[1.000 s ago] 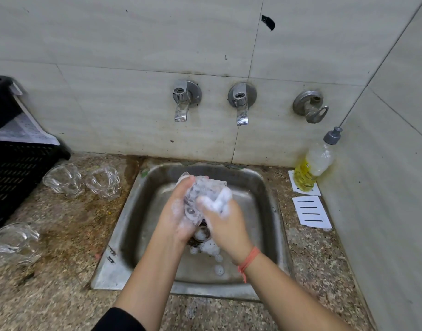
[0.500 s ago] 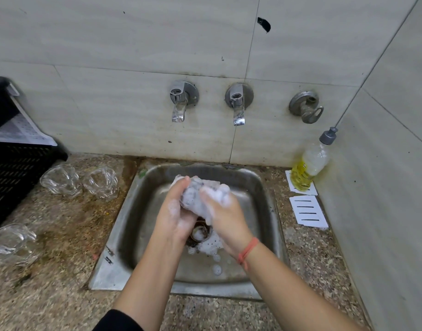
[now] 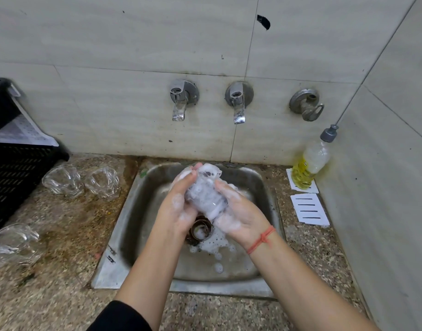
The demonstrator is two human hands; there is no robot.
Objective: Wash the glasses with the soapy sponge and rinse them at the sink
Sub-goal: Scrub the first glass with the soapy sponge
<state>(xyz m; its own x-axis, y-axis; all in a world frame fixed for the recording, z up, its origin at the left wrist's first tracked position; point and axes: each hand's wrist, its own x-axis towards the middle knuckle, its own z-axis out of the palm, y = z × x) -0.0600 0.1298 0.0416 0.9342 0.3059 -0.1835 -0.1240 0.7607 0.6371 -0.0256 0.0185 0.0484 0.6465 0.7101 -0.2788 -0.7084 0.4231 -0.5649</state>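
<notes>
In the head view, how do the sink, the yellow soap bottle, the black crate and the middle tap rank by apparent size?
1. sink
2. black crate, cut by the frame edge
3. yellow soap bottle
4. middle tap

Even, soft, fairly bright light; no hard shadows. Dim shade inside the sink [image 3: 264,187] along its left wall. Small glints on the taps [image 3: 180,113]. Wide-angle bending of tile lines toward edges. Glasses [image 3: 14,240] at left edge slightly smeared.

The speckled stone bench [image 3: 62,271] carries three glasses [image 3: 62,179] left of the sunken sink [image 3: 124,223], a black crate [image 3: 11,177], and a soap bottle [image 3: 309,167] on white cards [image 3: 309,209].
</notes>
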